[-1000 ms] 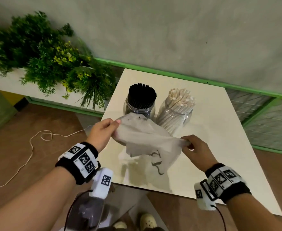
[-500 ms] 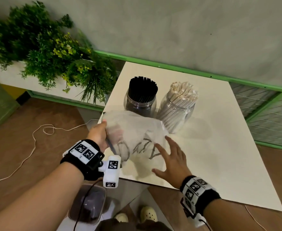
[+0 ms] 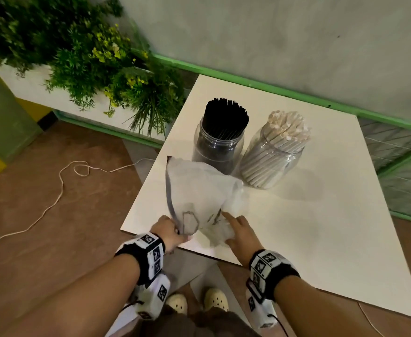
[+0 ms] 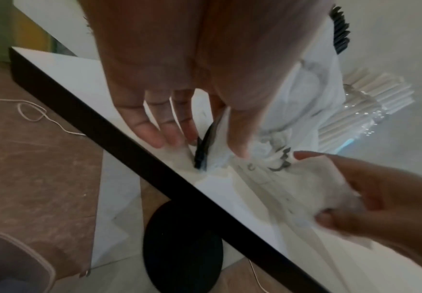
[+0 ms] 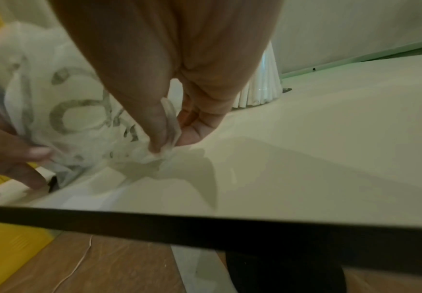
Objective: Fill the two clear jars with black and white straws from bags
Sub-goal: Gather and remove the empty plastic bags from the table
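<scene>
Left hand and right hand fingers pinch the printed plastic bag on the table.

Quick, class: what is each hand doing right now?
Left hand: pinches the plastic bag at its dark-edged end.
Right hand: pinches the bag's crumpled other end between thumb and fingers.

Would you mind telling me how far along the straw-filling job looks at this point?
Nearly finished, it seems. The left jar is packed with black straws and the right jar with white straws. In hand: the left hand and right hand both pinch an empty-looking plastic bag on the table. Left: probably just clearing that bag away.
</scene>
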The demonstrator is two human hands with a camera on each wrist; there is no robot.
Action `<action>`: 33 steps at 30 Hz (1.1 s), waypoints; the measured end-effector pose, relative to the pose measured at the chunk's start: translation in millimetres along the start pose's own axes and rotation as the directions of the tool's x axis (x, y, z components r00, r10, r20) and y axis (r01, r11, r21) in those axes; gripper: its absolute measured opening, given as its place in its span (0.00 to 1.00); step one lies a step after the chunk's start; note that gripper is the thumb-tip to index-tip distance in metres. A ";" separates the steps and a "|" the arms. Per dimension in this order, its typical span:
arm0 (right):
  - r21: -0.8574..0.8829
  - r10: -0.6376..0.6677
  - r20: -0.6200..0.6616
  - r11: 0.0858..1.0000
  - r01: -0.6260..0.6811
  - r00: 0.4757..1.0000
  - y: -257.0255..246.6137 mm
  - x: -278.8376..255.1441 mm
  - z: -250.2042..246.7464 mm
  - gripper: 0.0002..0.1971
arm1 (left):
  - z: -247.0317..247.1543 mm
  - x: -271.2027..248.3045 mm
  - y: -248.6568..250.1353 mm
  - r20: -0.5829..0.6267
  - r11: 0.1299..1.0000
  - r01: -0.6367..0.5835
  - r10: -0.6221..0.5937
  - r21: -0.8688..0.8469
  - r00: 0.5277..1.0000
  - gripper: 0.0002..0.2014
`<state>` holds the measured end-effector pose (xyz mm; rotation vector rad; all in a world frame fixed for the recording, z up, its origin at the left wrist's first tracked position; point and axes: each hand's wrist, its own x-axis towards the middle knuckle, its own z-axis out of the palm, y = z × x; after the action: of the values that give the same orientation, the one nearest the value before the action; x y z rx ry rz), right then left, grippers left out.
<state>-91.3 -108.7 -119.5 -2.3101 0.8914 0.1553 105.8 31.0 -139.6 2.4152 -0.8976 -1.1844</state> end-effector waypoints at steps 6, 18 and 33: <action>-0.037 -0.097 -0.201 0.995 0.091 0.975 30.8 -15.5 -40.4 0.33 | -42.3 -6.8 -5.6 -0.312 0.989 0.034 -0.077 -0.141 0.947 0.22; -0.177 -0.238 -0.447 0.968 0.175 0.862 -38.1 -35.1 -53.8 0.39 | -37.5 -35.6 -28.4 -0.248 0.975 -0.145 0.101 -0.166 0.963 0.11; -0.102 0.006 0.190 0.995 0.014 0.982 46.1 -18.9 -36.1 0.17 | -78.3 -30.0 -47.8 -0.213 0.547 -0.015 -0.302 -0.837 0.929 0.19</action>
<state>-139.3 -145.9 -109.5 -2.3446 0.7975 0.4226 173.0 86.6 -98.2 1.7812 0.0458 -0.8860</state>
